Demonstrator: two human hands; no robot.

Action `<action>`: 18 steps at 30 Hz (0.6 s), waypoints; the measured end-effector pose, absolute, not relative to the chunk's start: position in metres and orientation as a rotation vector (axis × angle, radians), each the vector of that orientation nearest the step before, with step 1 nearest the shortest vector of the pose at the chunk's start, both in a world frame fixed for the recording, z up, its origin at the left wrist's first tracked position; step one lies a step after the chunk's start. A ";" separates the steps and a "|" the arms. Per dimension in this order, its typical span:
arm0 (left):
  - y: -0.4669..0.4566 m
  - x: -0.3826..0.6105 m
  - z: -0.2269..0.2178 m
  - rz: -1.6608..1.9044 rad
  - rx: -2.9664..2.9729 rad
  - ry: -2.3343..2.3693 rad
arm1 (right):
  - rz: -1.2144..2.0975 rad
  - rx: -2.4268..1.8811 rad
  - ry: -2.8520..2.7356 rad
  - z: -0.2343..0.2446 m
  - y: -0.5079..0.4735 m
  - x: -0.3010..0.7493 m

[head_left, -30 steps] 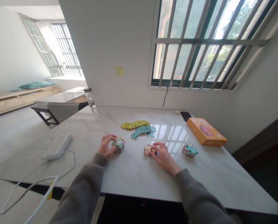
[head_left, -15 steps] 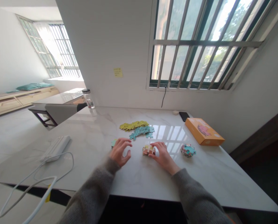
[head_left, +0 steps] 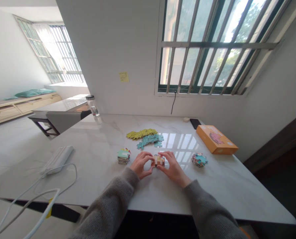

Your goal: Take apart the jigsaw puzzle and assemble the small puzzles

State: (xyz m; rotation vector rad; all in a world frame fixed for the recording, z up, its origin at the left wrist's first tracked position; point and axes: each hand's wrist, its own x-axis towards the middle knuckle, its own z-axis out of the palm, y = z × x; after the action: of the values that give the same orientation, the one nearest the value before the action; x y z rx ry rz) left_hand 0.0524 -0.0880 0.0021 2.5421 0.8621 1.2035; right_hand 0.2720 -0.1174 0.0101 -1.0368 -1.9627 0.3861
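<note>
The left hand (head_left: 141,165) and right hand (head_left: 174,165) curve inward, fingers closed, holding a small stack of multicoloured cardboard jigsaw pieces (head_left: 158,161) between them on a white marble table (head_left: 93,146). Just beyond the left hand sits a taller stack of pieces (head_left: 123,156); beyond the right, a rounded teal-and-pink pile (head_left: 199,159). Ahead lie yellow-green pieces (head_left: 141,133), teal pieces (head_left: 149,140), and, further right, an orange cardboard box (head_left: 216,139).
</note>
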 end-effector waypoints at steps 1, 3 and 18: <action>-0.089 0.053 0.002 1.261 2.524 0.871 | 0.400 -1.048 -1.930 0.011 -0.119 0.271; -0.091 0.056 0.002 1.376 2.481 0.880 | 0.469 -1.071 -1.871 0.012 -0.119 0.270; -0.102 0.062 0.003 1.189 2.661 0.781 | 0.863 -0.997 -1.760 0.012 -0.118 0.265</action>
State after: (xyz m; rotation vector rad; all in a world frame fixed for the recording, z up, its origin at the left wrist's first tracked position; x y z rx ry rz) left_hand 0.0625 -0.1015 0.0031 2.6609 0.7806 1.1886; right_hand 0.2650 -0.1181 0.0123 -0.9967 -1.7600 0.8633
